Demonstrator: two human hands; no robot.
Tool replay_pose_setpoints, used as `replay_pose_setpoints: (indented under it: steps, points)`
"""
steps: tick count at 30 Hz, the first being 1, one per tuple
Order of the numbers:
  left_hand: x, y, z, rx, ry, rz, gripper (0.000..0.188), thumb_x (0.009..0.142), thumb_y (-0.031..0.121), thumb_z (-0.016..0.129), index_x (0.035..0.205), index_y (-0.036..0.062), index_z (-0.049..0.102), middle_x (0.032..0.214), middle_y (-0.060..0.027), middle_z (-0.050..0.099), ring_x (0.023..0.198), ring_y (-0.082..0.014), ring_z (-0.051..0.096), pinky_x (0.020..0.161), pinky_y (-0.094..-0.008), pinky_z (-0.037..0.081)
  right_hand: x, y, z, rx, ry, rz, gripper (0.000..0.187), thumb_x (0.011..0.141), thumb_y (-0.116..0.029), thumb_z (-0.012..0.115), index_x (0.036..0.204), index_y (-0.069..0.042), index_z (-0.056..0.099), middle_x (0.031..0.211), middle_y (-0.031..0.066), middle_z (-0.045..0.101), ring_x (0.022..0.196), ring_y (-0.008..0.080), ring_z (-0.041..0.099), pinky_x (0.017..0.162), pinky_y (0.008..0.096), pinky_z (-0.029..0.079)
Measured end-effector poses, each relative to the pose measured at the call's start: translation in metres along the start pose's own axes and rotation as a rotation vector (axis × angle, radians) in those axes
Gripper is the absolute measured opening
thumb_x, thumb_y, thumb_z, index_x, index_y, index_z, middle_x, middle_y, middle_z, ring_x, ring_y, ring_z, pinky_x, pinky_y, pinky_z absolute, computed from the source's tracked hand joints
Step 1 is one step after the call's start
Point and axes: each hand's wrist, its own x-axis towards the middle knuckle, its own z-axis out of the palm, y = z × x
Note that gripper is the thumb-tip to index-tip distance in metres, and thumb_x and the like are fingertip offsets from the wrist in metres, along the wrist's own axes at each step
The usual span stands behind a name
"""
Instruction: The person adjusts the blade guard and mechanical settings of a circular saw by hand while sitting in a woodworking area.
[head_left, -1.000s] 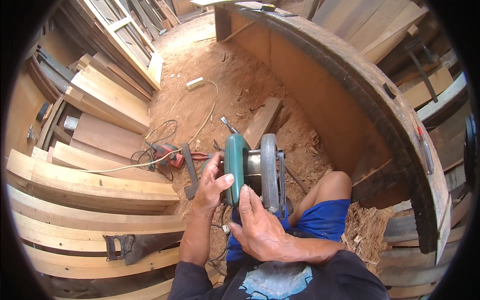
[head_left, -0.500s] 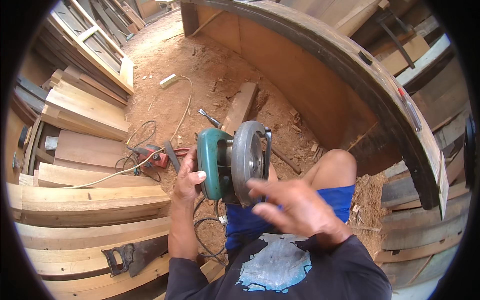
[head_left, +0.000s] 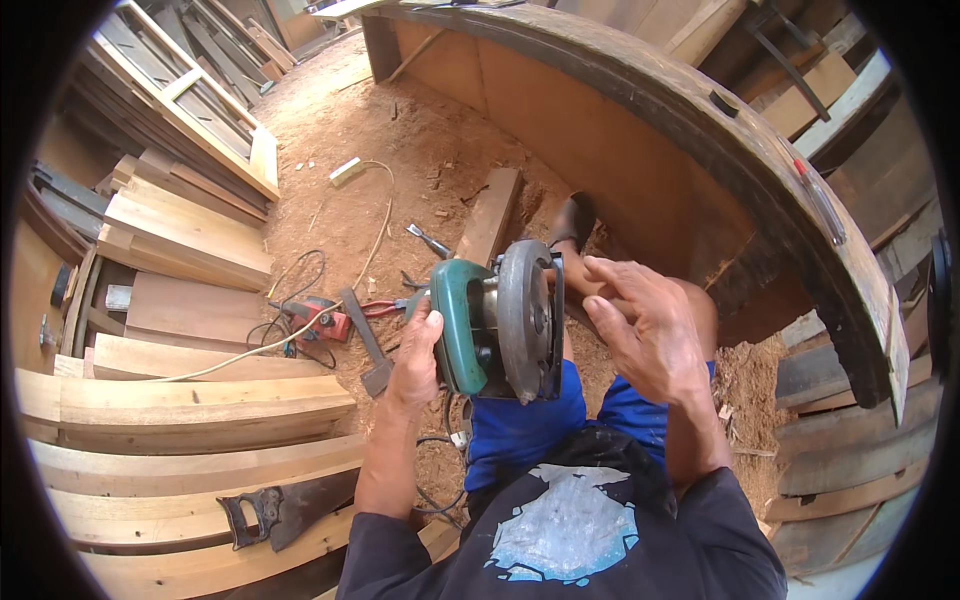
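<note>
A green circular saw (head_left: 463, 325) with a grey blade guard is held up over my lap. My left hand (head_left: 413, 355) grips it from the left side, its thumb on the green housing. My right hand (head_left: 648, 325) is raised to the right of the saw, fingers stretched out, holding nothing and apart from the saw's base plate. The blade is mostly hidden by the guard. Just left of my left hand a hammer (head_left: 366, 340) lies on the sawdust-covered ground, beside red-handled pliers (head_left: 385, 307).
A red power tool (head_left: 318, 318) with a cord lies left. A chisel (head_left: 429, 240), wooden block (head_left: 490, 214) and extension socket (head_left: 346, 171) lie ahead. A handsaw (head_left: 290, 510) rests on stacked planks (head_left: 200, 400). The workbench (head_left: 640, 90) curves along the right, with a red-tipped pen (head_left: 800, 168) on top.
My right hand has moved from beside the blade guard to the right and up. The saw and my left hand have shifted slightly right. My foot now shows beyond the saw.
</note>
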Motion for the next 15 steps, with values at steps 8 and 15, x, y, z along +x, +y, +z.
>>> replay_pose_setpoints:
  steps: [8,15]
  points:
    - [0.026,-0.025,-0.009,0.223,0.135,0.059,0.063,0.116,0.052,0.037,0.148,0.0016,0.055,0.121,-0.011,0.071,0.099,-0.0171,0.07,0.082,-0.0331,0.059,0.084,0.113,0.034,-0.133,-0.144,-0.072,0.037,0.102,-0.022,0.066,0.128,0.004,0.073,0.139,0.0248,0.068,0.131,0.0421,0.061,0.114,0.0488,0.047]
    - [0.014,0.023,-0.014,0.432,0.178,0.059,0.068,0.112,0.056,0.046,0.144,-0.0029,0.059,0.111,-0.0055,0.071,0.089,-0.009,0.064,0.075,-0.0248,0.052,0.106,0.125,0.04,0.206,-0.232,0.007,0.035,0.101,-0.015,0.067,0.129,0.006,0.073,0.13,0.0258,0.073,0.122,0.0405,0.07,0.107,0.0466,0.053]
